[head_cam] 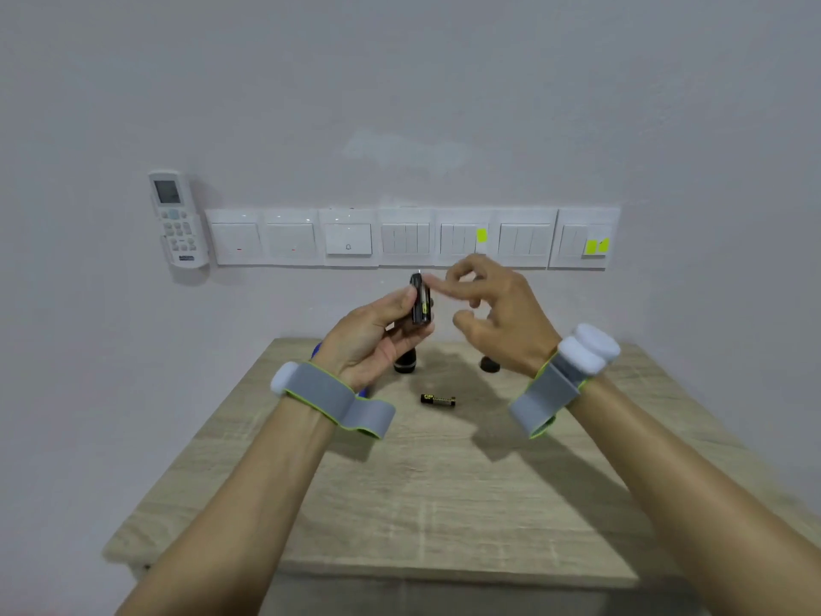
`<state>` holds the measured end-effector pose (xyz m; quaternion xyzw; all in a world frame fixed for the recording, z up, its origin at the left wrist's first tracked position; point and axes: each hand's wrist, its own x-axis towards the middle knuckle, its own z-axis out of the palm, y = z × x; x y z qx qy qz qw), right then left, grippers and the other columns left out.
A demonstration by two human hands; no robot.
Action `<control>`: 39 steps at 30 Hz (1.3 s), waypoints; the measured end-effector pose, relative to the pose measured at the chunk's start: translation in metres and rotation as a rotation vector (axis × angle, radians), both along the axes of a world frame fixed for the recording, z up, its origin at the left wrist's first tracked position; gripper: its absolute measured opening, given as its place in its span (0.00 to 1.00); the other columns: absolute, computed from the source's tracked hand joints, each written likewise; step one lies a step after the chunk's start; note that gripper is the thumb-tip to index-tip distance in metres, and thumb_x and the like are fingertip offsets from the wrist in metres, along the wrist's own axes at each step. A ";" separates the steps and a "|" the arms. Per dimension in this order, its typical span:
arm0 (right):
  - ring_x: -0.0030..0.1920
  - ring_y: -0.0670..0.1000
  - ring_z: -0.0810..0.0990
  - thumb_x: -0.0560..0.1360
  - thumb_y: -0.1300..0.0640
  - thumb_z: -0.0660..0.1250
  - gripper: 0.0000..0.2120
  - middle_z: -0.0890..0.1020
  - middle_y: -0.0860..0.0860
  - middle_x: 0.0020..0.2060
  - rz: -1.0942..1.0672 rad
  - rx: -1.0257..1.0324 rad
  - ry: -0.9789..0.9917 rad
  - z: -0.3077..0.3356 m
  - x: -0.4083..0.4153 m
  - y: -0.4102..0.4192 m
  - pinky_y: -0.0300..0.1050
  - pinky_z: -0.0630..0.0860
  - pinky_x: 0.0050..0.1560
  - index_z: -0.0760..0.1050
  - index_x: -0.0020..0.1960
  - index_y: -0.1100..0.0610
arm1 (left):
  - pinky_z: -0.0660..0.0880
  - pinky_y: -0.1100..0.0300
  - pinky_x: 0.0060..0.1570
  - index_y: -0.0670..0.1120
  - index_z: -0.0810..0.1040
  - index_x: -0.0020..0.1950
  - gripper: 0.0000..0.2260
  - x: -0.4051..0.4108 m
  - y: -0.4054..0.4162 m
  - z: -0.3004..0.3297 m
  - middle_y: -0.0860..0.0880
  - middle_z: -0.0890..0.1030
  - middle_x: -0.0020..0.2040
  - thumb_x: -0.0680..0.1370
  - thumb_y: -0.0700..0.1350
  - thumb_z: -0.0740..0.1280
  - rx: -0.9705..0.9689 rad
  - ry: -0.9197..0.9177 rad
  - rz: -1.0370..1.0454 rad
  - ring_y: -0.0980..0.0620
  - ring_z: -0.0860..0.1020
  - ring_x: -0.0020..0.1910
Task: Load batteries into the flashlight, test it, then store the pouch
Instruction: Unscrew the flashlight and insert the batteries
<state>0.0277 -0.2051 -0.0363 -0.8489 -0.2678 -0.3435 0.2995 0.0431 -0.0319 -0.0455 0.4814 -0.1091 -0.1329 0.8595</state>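
My left hand (377, 333) grips a black battery holder (420, 302) upright above the far side of the table; a battery with a yellow-green mark sits in it. My right hand (493, 313) hovers just right of the holder, index finger stretched toward its top, holding nothing. The black flashlight body (405, 363) stands on the table below my left hand. Its small black end cap (489, 364) lies to the right. One loose black battery (438, 400) lies on the wood between my wrists. A blue object (362, 391), perhaps the pouch, is mostly hidden behind my left wrist.
The wooden table (444, 482) stands against a white wall. A row of white wall switches (408, 237) runs just behind my hands, and an air-conditioner remote (177, 217) hangs at the left. Grey bands wrap both wrists.
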 end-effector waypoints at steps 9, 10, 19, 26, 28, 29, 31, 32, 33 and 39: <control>0.42 0.48 0.78 0.72 0.51 0.71 0.15 0.80 0.47 0.50 -0.039 -0.361 0.585 -0.046 0.006 0.000 0.42 0.73 0.49 0.80 0.59 0.50 | 0.83 0.56 0.41 0.35 0.75 0.61 0.12 -0.007 0.003 0.013 0.41 0.82 0.44 0.79 0.37 0.65 0.121 -0.064 0.073 0.48 0.84 0.40; 0.43 0.47 0.76 0.72 0.49 0.71 0.18 0.80 0.48 0.51 -0.029 -0.435 0.594 -0.048 0.005 0.002 0.43 0.74 0.51 0.78 0.62 0.49 | 0.83 0.56 0.40 0.35 0.75 0.61 0.11 -0.008 0.003 0.013 0.41 0.82 0.43 0.79 0.37 0.65 0.127 -0.058 0.088 0.47 0.84 0.40; 0.43 0.52 0.81 0.74 0.56 0.67 0.10 0.85 0.52 0.44 -0.069 -0.485 0.441 -0.051 0.006 0.005 0.47 0.77 0.50 0.83 0.53 0.54 | 0.80 0.63 0.35 0.38 0.76 0.53 0.06 -0.014 -0.001 0.013 0.43 0.82 0.44 0.78 0.38 0.67 0.174 -0.078 0.121 0.50 0.82 0.38; 0.31 0.45 0.81 0.71 0.63 0.68 0.07 0.82 0.48 0.34 -0.144 0.312 0.175 -0.004 -0.004 -0.009 0.40 0.79 0.39 0.80 0.46 0.55 | 0.78 0.64 0.33 0.38 0.77 0.52 0.05 -0.009 0.002 0.008 0.43 0.83 0.45 0.79 0.37 0.63 0.091 -0.047 0.127 0.52 0.83 0.37; 0.34 0.47 0.82 0.74 0.62 0.67 0.07 0.81 0.48 0.37 -0.101 0.405 0.141 0.010 -0.013 -0.008 0.44 0.81 0.38 0.81 0.49 0.54 | 0.77 0.65 0.33 0.39 0.78 0.50 0.06 -0.009 0.001 0.007 0.44 0.83 0.43 0.80 0.38 0.62 0.062 -0.033 0.120 0.53 0.82 0.36; 0.35 0.49 0.83 0.75 0.63 0.67 0.08 0.80 0.49 0.38 -0.060 0.438 0.150 0.015 -0.017 -0.007 0.46 0.82 0.37 0.81 0.51 0.55 | 0.77 0.66 0.33 0.39 0.78 0.50 0.06 -0.010 0.000 0.006 0.45 0.83 0.42 0.80 0.38 0.61 0.046 -0.026 0.113 0.53 0.82 0.35; 0.34 0.52 0.84 0.74 0.65 0.68 0.09 0.80 0.51 0.38 0.012 0.502 0.175 0.023 -0.026 -0.003 0.48 0.83 0.36 0.80 0.53 0.56 | 0.77 0.66 0.32 0.39 0.79 0.50 0.07 -0.011 -0.002 0.007 0.45 0.83 0.42 0.81 0.39 0.61 0.019 -0.019 0.091 0.53 0.81 0.35; 0.33 0.52 0.84 0.73 0.65 0.69 0.10 0.80 0.51 0.37 0.028 0.531 0.177 0.025 -0.029 -0.001 0.48 0.83 0.37 0.80 0.53 0.57 | 0.77 0.66 0.32 0.39 0.79 0.50 0.08 -0.011 -0.003 0.007 0.45 0.83 0.42 0.81 0.39 0.61 0.010 -0.020 0.076 0.53 0.81 0.35; 0.33 0.52 0.84 0.72 0.65 0.71 0.09 0.81 0.51 0.36 0.032 0.545 0.177 0.026 -0.031 0.001 0.48 0.83 0.38 0.81 0.51 0.58 | 0.77 0.66 0.33 0.39 0.79 0.49 0.08 -0.012 -0.003 0.007 0.45 0.83 0.42 0.81 0.40 0.61 0.003 -0.018 0.063 0.53 0.81 0.35; 0.33 0.42 0.82 0.68 0.61 0.75 0.06 0.85 0.45 0.34 -0.050 0.435 0.118 0.025 -0.034 0.006 0.40 0.82 0.42 0.85 0.43 0.52 | 0.82 0.58 0.41 0.37 0.78 0.54 0.09 -0.012 -0.005 0.008 0.42 0.83 0.48 0.81 0.40 0.61 -0.042 0.013 0.001 0.46 0.84 0.47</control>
